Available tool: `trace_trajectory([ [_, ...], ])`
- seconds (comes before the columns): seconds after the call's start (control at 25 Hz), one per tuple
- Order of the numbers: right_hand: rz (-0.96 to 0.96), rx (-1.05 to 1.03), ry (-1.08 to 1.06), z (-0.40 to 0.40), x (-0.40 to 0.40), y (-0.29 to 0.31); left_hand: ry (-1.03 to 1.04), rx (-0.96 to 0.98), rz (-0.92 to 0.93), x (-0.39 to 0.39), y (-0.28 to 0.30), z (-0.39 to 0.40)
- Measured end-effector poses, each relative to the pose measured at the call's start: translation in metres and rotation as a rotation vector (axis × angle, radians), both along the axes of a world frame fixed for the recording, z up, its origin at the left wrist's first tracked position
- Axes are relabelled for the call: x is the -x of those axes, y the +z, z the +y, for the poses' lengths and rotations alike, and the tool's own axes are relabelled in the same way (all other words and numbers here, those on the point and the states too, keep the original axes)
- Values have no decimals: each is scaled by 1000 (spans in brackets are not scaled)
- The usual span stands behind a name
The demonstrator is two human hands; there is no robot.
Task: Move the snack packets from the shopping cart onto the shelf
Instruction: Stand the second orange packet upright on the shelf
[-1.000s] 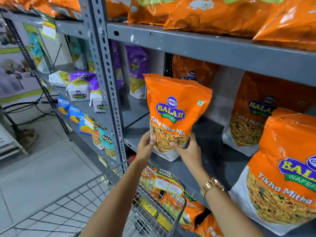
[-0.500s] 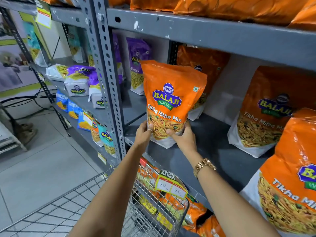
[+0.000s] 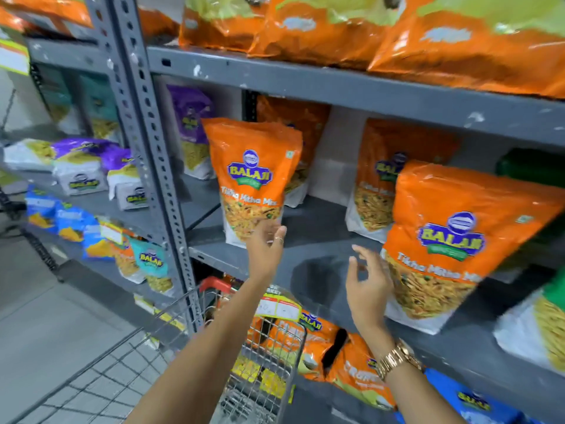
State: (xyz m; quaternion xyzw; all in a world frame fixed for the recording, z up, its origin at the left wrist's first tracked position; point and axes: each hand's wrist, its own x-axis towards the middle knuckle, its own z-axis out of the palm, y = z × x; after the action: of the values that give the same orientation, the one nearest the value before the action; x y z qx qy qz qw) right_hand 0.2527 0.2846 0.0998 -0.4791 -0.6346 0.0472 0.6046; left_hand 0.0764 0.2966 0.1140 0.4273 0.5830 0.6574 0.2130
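Grey slotted-steel shelving (image 3: 305, 84) fills the view, with a pale tiled floor to the left and a wire shopping cart (image 3: 263, 356) parked against the lower shelf. We see the orange snack packet (image 3: 252, 179) standing upright on the middle shelf, near the upright post, its base on the shelf board. Our left hand (image 3: 267, 246) is open, fingertips touching or just beside the packet's lower right corner; contact cannot be confirmed through the blur. Our right hand (image 3: 365, 286) is open and empty, fingers spread, clear of that packet and just beside a second orange packet (image 3: 458, 240) standing to the right.

We judge the packet to be light, air-filled and soft-walled, with a glossy film that will slide under a loose pinch. The contents are likely brittle, so squeezing the middle should be avoided. We recommend holding both lower side edges, where the filled base gives firmness, or supporting underneath. More orange packets (image 3: 318, 335) lie beyond the cart; what the cart itself holds cannot be made out.
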Motion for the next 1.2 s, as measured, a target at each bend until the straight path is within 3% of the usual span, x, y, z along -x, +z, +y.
trace_trajectory([
  [0.16, -47, -60, -140, -17, -59, 7, -171, 54, 18, -54, 5, -3],
  [0.32, 4, 25, -205, -21, -118, 7, -336, 132, 59, -106, 1, -5],
  [0.44, 74, 191, -189, -22, -151, 0, -506, 231, 80, -138, -2, -8],
  [0.6, 93, 504, 6, -17, -170, -15, -640, 194, 45, -161, -11, -14],
  [0.76, 158, 537, 102, -15, -164, -16, -619, 179, 43, -162, -20, -16],
  [1.2, 80, 595, 126, 22, -92, -6, -493, 207, 82, -95, -29, 26],
])
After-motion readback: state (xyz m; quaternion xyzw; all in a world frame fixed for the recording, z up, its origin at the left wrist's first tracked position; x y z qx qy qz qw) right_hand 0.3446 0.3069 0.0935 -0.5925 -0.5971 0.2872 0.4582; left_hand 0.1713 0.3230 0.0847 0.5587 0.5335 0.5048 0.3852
